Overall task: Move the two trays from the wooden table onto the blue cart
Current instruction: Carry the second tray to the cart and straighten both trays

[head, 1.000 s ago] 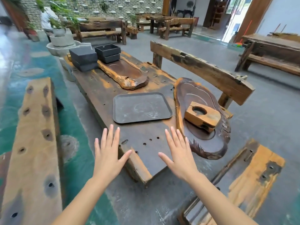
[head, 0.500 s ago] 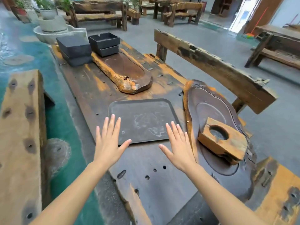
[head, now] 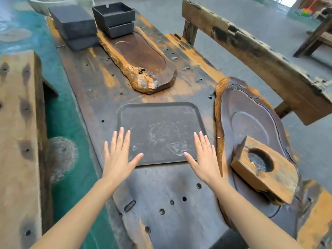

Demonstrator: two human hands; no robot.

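Fingers [head: 120,136] of both hands spread wide, grasping nothing, hover over the dark tray [head: 159,132] lying flat between them on the table [head: 93,83], where its low rim could slip a shallow pinch.

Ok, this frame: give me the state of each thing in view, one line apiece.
Flat dark tray: empty, flat on the wooden table, not lifted.
Left hand: open, fingers spread over the tray's near left corner, gripping nothing.
Right hand: open, over the near right corner, gripping nothing.
Long wooden tray: empty, on the table.
Wooden block: tilted, on the round slab.
Black boxes: stacked, top one open.
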